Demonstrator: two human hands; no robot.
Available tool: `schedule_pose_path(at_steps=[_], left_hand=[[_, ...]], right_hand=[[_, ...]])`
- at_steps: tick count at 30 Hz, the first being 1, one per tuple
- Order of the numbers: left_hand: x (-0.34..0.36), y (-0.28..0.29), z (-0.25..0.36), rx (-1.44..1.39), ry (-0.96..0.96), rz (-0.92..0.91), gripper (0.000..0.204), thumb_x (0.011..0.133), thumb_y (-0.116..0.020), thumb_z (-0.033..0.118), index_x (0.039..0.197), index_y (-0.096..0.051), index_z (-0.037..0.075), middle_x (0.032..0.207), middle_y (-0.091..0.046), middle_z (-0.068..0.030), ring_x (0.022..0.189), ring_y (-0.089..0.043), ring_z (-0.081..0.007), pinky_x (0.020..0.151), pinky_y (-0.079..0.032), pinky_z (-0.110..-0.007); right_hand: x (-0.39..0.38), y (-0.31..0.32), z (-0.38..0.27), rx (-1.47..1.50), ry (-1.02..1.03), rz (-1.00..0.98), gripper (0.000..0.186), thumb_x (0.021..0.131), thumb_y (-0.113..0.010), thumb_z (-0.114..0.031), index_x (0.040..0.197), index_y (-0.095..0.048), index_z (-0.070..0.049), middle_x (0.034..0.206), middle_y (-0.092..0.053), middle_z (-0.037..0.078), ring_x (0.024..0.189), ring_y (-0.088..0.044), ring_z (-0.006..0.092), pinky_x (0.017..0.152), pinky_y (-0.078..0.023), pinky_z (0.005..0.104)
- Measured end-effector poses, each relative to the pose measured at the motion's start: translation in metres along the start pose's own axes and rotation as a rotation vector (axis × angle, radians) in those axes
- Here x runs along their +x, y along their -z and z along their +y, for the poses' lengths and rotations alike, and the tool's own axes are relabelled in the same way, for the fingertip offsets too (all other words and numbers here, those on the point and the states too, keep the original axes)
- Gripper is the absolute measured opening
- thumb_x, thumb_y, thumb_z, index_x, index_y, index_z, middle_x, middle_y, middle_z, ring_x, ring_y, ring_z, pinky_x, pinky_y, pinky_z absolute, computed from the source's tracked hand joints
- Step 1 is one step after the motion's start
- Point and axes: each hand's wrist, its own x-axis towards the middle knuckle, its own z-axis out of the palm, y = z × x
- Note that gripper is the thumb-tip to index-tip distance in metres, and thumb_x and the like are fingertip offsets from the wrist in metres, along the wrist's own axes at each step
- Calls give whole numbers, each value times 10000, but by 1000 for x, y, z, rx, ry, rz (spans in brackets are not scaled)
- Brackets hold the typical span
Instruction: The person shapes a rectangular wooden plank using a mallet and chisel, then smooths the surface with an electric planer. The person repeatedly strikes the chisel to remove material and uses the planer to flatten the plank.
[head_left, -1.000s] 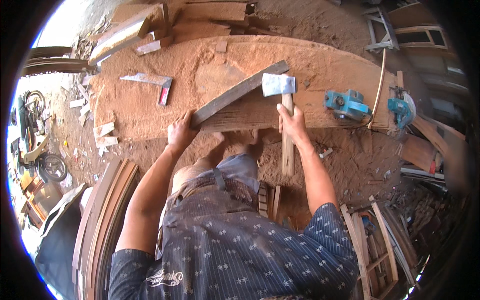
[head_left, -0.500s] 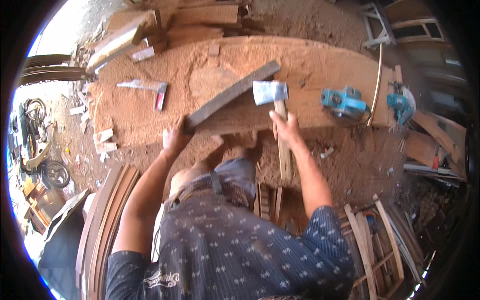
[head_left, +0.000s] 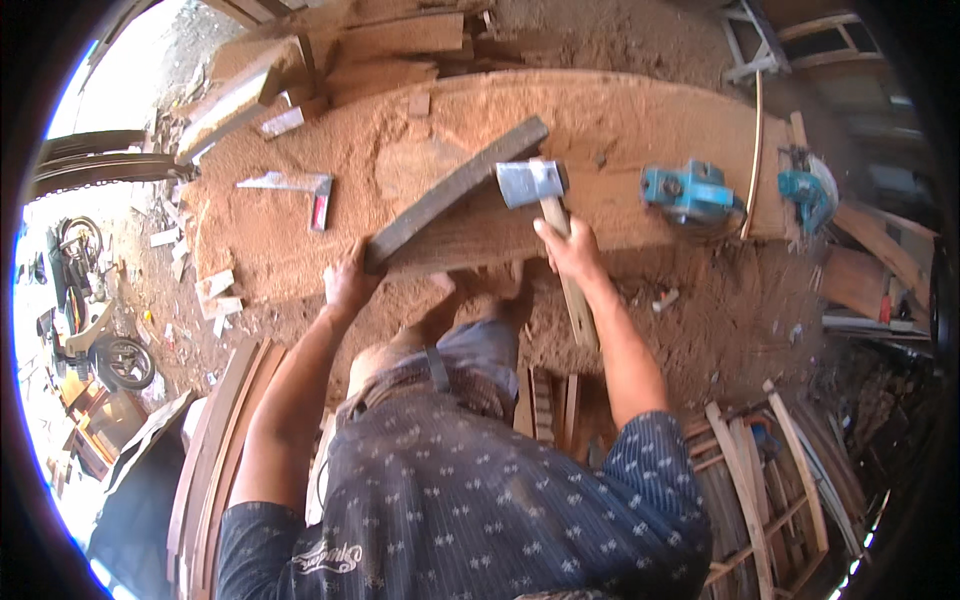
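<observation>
My left hand [head_left: 348, 272] grips the near lower end of a long, dark, weathered wooden batten [head_left: 455, 190], which lies diagonally on the sawdust-covered plank workbench [head_left: 270, 235]. My right hand [head_left: 570, 248] is closed round the wooden handle of an axe [head_left: 530, 183], below its silver head. The head sits just right of and below the batten's upper part; whether the two touch I cannot tell. A metal square [head_left: 318, 205] rests left of the batten. A teal power planer [head_left: 686, 188] lies to the right of the axe.
A teal saw [head_left: 805, 197] and thin strip [head_left: 754, 150] are at the bench's right end. Board offcuts [head_left: 390, 38] lie beyond it. Stacked curved timbers [head_left: 215, 460] stand lower left, wooden frames [head_left: 760, 480] lower right, a motorbike [head_left: 80, 300] far left.
The axe has moved left and toward me, its handle now tilted. The batten has shifted slightly left with my left hand. My grips look the same, and the view has shifted slightly.
</observation>
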Motion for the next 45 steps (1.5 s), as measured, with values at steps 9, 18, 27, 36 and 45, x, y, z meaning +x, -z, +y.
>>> schedule_pose_path(at_steps=[9,18,27,36,45], left_hand=[[-1,13,13,14,115,-138,614,825,-778,387,1356,-544,186,1113,-720,-171,1019,-692,-389,840,-544,-509],[-4,-3,-14,64,119,-90,638,859,-714,485,1379,-528,166,1073,-734,-196,994,-692,-427,811,-529,-554],[0,-4,6,42,25,-16,617,821,-777,405,1340,-557,157,1087,-720,-189,934,-698,-416,772,-547,-533],[-8,13,3,18,131,-75,584,843,-758,405,1333,-557,160,1077,-717,-213,981,-683,-437,813,-535,-541],[-2,-11,-32,61,89,-4,646,833,-765,402,1383,-535,152,1169,-705,-214,1073,-671,-419,878,-529,-520]], right_hand=[[9,14,-97,387,492,569,205,1019,-639,-235,886,-612,-81,615,-577,-1,486,-575,83,413,-479,242],[-23,-5,-15,206,-60,48,325,944,-740,-302,1004,-631,-2,651,-627,46,516,-612,154,459,-485,320],[27,-3,-24,-13,234,309,298,952,-729,-301,1004,-622,-28,692,-635,23,523,-602,111,455,-501,277],[1,11,-95,319,265,381,280,965,-725,-310,891,-619,-61,609,-590,-5,466,-579,90,388,-458,260],[20,-1,-11,-194,-45,9,512,865,-759,-388,1109,-676,54,799,-726,154,610,-696,236,581,-560,385]])
